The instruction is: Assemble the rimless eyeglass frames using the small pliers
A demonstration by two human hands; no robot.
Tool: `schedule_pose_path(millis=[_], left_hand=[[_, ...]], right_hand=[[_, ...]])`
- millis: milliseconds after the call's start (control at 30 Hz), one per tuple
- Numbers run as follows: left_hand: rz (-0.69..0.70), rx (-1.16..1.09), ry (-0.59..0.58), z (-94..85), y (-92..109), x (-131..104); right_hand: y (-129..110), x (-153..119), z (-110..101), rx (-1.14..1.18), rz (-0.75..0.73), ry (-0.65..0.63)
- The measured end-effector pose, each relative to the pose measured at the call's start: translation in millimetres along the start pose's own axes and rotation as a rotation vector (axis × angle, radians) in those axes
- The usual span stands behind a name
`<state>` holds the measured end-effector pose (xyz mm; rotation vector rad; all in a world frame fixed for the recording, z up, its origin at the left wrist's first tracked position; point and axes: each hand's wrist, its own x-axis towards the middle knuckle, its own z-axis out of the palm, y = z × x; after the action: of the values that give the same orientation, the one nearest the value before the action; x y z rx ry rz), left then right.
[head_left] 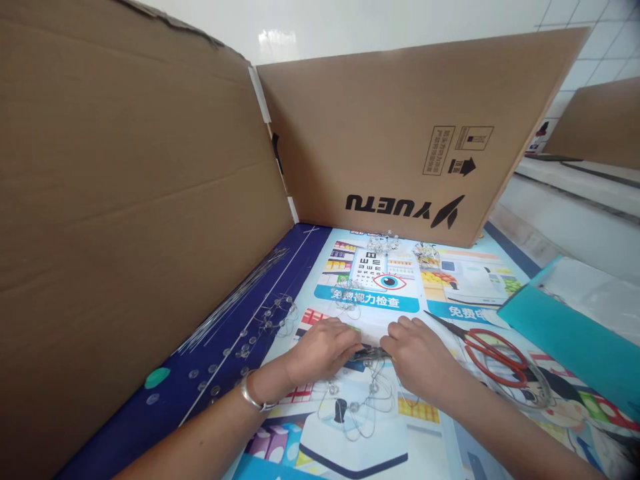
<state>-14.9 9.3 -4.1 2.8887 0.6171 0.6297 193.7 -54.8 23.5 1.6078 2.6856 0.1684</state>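
Observation:
My left hand (326, 348), with a silver bangle (253, 393) at its wrist, is closed in a pinch. Facing it, my right hand (417, 350) also has its fingers pressed together. Between the two hands runs a twisted bundle of thin wires (371, 353), gripped at its ends. Wire loops strung with clear beads (355, 407) hang from it toward me, over the printed sheet. The fingertips hide exactly how the wires are held. Close by my right hand lie scissors (497, 357) with orange-red handles, on a coil of clear tubing or cord (543, 397).
Cardboard panels (125, 200) stand at the left and the back (380, 133). Straight wires (230, 303), loose beads (213, 369) and a green oval piece (157, 378) lie left. More beaded wire pieces (384, 244) sit at the back. A teal box (565, 333) is right.

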Motion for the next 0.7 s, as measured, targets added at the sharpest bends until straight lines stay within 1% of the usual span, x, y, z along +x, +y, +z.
schedule_pose_path(millis=[167,333,700], left_hand=[[-0.007,0.002,-0.019,0.2,0.5,0.4],[-0.014,-0.017,-0.021,2.1,0.2,-0.5],[0.014,-0.024,-0.027,2.9,-0.4,-2.1]], right_hand=[[0.7,-0.6,4.4,-0.020,-0.028,0.050],[0.0,0.0,5.9,-0.058,-0.043,0.073],[-2.2,-0.2,5.1,-0.084,-0.056,0.063]])
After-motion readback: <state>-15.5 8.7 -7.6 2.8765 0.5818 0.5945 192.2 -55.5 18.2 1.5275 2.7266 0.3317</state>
